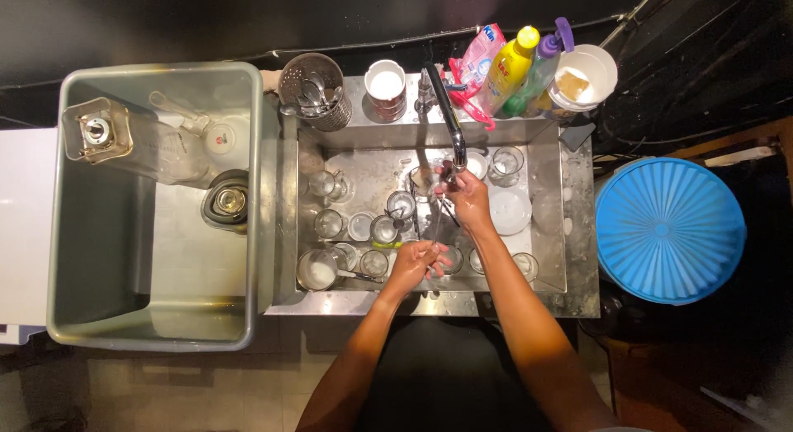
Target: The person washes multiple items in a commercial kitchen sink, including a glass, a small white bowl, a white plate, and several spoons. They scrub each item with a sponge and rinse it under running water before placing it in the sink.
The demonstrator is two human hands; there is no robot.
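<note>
Fingers, right hand (467, 199): closed round a clear drinking glass (426, 184), held under the tap spout (457, 143) at the middle of the sink (552, 267).
Fingers, left hand (417, 260): curled shut low in the sink, at 7 o'clock of the held glass; whether they grip anything cannot be told, as glare and water hide it.
Drinking glass: upright or slightly tilted, in the air above the other ware, just below the spout.
Step in hand: judged to be rinsing a single glass under the tap.
Sink contents: many small glasses and cups (329, 224) standing on the floor of the sink, mostly at 9 o'clock of the hands; a white plate (510, 211) at 3 o'clock of the right hand.
Back ledge, 12 o'clock: metal cutlery holder (314, 89), white mug (386, 87), detergent bottles (508, 68), white tub (588, 75).
Grey plastic basin (157, 333): at 9 o'clock of the sink, holding a clear jug (132, 143) and a dark round pot (227, 202).
Blue ribbed lid (669, 230): at 3 o'clock, well apart from the sink.
Next move calls for: a firm hold on wet glass and a free spot to set it among close-packed ware.
</note>
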